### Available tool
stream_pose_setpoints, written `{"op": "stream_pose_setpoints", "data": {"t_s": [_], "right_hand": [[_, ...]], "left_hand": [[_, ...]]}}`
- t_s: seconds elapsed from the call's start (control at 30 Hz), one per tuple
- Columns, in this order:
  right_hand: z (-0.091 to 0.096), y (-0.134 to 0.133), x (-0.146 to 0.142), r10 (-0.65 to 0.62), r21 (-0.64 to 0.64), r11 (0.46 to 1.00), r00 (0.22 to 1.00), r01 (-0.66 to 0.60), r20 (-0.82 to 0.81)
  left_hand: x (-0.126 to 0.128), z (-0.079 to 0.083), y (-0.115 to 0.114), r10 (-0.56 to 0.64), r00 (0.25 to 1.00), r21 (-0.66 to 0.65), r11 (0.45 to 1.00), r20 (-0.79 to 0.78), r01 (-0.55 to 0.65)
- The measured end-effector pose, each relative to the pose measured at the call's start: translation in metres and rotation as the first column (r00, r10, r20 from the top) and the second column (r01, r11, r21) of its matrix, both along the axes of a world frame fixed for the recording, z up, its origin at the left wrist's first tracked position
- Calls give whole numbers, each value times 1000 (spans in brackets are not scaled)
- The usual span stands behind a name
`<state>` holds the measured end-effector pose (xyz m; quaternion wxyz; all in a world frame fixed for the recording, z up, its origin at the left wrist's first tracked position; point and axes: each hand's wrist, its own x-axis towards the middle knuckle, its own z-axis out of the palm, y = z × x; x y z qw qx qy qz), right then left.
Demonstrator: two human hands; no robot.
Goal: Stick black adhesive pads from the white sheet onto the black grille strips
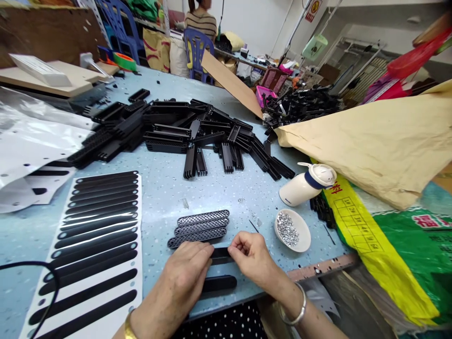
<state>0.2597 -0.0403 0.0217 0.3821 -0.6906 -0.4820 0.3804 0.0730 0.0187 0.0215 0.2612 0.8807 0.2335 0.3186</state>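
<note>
A narrow black bar lies crosswise between my two hands near the table's front edge. My left hand has its fingers together over the left end of this bar and hides that part. At the other end, the thumb and fingertips of my right hand are pinched; anything small between them is hidden. Closer to me rests another smooth black bar, partly behind my left hand. Just beyond my hands, three black bars with a lattice pattern lie side by side.
To the left is a white sheet of black strips. A white bowl of small metal parts and a cream bottle stand to the right. A pile of black bars spreads farther back. A person sits in the background.
</note>
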Motion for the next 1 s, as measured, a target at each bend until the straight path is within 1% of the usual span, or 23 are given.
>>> {"op": "stream_pose_setpoints", "data": {"t_s": [0.13, 0.33, 0.43, 0.53, 0.6, 0.67, 0.77, 0.9, 1.0], "right_hand": [[4, 1, 0, 37, -35, 999, 999, -37, 0], [1, 1, 2, 43, -63, 997, 998, -46, -45], [2, 1, 2, 11, -71, 997, 998, -15, -61], [11, 1, -2, -17, -119, 993, 984, -4, -175], [20, 0, -5, -26, -152, 988, 956, -19, -291], [28, 0, -8, -32, -164, 986, 933, -30, -358], [30, 0, -7, -54, -182, 983, 941, -8, -334], [19, 1, -2, -83, -224, 974, 970, 30, -228], [13, 1, -1, -61, -194, 980, 988, 33, -140]], "left_hand": [[-9, -3, 1, -14, 1000, -27, 1000, -16, 14], [-23, -6, 5, 2, 1000, 81, 997, 20, -4], [-23, -6, 3, 16, 1000, 81, 997, 16, -18], [-22, -5, 2, 20, 1000, 62, 998, 2, -21], [-21, -6, 1, 15, 1000, 65, 998, 12, -16], [-22, -8, 2, 6, 1000, 75, 997, 26, -8], [-23, -9, 3, -18, 999, 77, 997, 31, 16], [-23, -10, 3, -37, 998, 39, 999, 43, 35], [-24, -11, 3, -54, 998, 18, 998, 43, 53]]}}
